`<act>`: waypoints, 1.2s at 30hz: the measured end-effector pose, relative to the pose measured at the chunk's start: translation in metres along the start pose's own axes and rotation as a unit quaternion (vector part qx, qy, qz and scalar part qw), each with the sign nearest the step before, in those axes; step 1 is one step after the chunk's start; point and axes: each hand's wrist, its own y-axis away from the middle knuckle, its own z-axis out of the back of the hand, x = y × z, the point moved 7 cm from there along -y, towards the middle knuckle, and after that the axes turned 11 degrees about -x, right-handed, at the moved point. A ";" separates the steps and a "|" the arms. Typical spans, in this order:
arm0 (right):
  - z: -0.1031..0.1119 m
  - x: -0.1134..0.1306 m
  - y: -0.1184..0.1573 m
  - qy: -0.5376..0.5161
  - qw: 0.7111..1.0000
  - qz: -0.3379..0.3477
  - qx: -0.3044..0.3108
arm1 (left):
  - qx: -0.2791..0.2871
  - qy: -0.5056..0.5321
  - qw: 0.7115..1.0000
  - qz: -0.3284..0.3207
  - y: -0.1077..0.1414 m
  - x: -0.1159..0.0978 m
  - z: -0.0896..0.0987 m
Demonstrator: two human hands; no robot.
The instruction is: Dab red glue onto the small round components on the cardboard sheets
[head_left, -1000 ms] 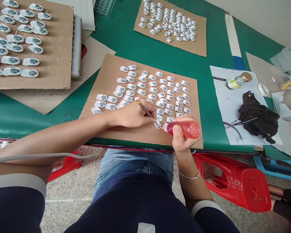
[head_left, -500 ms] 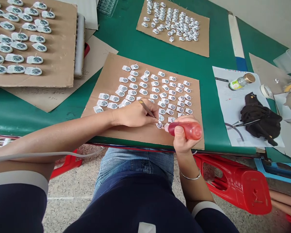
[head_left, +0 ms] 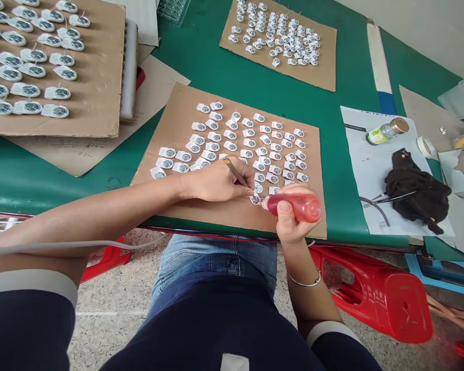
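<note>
My left hand (head_left: pixel 226 179) rests on the cardboard sheet (head_left: pixel 212 207), closed around a pair of tweezers (head_left: pixel 235 172). The tweezers' tips are hidden by the fingers, close to a small white tag with a round silver emblem (head_left: pixel 255 199). In my right hand (head_left: pixel 290 221) lies a squeeze bottle of red liquid (head_left: pixel 296 206), held on its side with its nozzle pointing left. The nozzle is at that same tag; whether it touches, I cannot tell. Several similar tagged pieces (head_left: pixel 248 133) stand in loose rows across the sheet beyond my hands.
Another cardboard sheet (head_left: pixel 95 116) with larger pieces lies at left, raised on a pale block. A third sheet (head_left: pixel 327 56) is at the back. On the right are white paper (head_left: pixel 365 178), a small glass jar (head_left: pixel 386 131) and a black cloth (head_left: pixel 417 190) with tweezers. A red stool (head_left: pixel 408 304) stands below.
Both hands keep nearly the same pose at the same tag. The whole scene has shifted very slightly in view.
</note>
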 end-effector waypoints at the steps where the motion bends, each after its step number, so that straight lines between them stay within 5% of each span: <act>1: 0.000 0.000 0.000 0.003 1.000 -0.001 0.004 | 0.002 0.004 1.000 0.000 0.000 0.000 0.000; 15: -0.005 -0.002 0.001 -0.025 0.999 -0.021 0.006 | -0.005 -0.006 1.000 -0.003 0.000 0.001 0.000; 18: 0.007 -0.003 -0.007 -0.057 0.995 -0.039 -0.068 | -0.005 -0.005 1.000 0.003 0.000 0.000 0.001; 21: 0.022 -0.018 -0.026 -0.122 0.974 -0.130 -0.142 | -0.010 0.031 0.999 0.019 0.000 -0.001 0.003; 23: 0.023 -0.028 -0.042 -0.146 0.965 -0.181 -0.124 | -0.034 0.049 0.998 0.022 0.000 -0.004 0.007; 27: 0.014 -0.035 -0.066 -0.142 0.972 -0.174 -0.069 | -0.090 -0.007 0.996 -0.009 0.002 -0.007 0.012; 36: -0.011 -0.033 -0.054 -0.103 0.983 -0.143 -0.053 | -0.067 -0.095 0.991 -0.060 0.006 -0.009 0.001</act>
